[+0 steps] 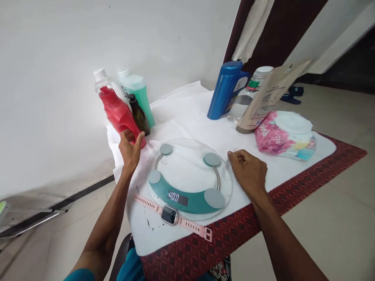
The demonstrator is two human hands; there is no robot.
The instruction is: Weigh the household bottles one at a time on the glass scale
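My left hand (130, 150) has its fingers curled into the handle of a red detergent bottle (118, 111), low on the bottle's side, with the thumb raised beside it. The bottle stands at the table's left back. In the middle lies a round glass scale (187, 156) with a lit display (177, 198) showing digits. My right hand (247, 169) rests closed on the white cloth, just right of the scale, with nothing seen in it. A smartwatch with a pink strap (169, 215) is stretched out along the scale's near edge.
Behind the red bottle stand a dark pump bottle (138, 114), a green bottle (142, 93) and a clear white-capped bottle (101, 80). At right are a blue bottle (225, 91), a clear bottle (241, 103), a beige tube (263, 101) and a pink wipes pack (284, 136). A wall rises behind.
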